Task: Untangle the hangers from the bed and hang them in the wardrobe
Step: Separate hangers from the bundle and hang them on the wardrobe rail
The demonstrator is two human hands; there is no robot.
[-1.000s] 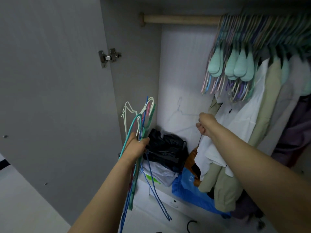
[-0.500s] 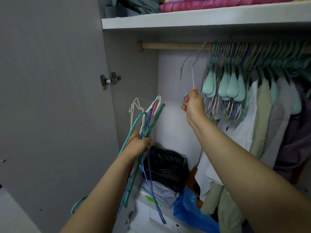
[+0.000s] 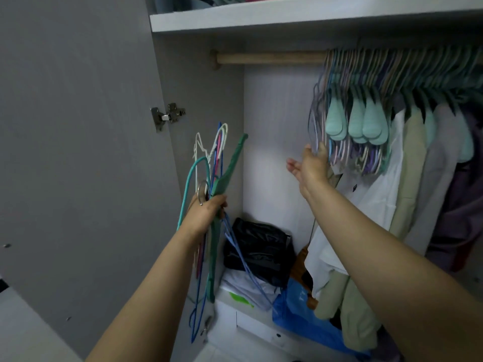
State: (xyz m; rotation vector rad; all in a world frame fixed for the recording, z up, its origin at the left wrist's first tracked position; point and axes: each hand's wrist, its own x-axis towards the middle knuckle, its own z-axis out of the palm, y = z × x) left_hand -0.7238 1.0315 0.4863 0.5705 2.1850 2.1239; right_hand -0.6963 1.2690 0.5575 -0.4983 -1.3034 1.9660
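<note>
- The wardrobe door (image 3: 78,152) stands open on the left, its metal hinge (image 3: 167,116) showing at the edge; that part of the scene is as it was half a second ago.
- The left hand (image 3: 206,212) holds the bundle of hangers (image 3: 211,165) as before, fingers curled round the stems just below the hooks. White, blue, pink and green ones fan upward, and the long wire legs trail down past the forearm. So a good number of hangers are still to be hung.
- Below and between the arms, a black bag (image 3: 258,246) lies on folded clothes on the wardrobe floor, with a blue bag (image 3: 300,309) beside it.
- The wooden rail (image 3: 271,58) is bare along its left stretch, which leaves room for more.
- The right hand (image 3: 311,165), which half a second ago pinched a thin wire hanger and lifted it toward the rail, now holds nothing: fingers spread wide and relaxed, touching the lower edge of the hung hangers.
- A thin grey hanger (image 3: 315,116) now hangs at the left end of the packed row of hung hangers (image 3: 392,74), apparently the one just released.
- One more hanger seems done; the likely next step is to draw another from the bundle.
</note>
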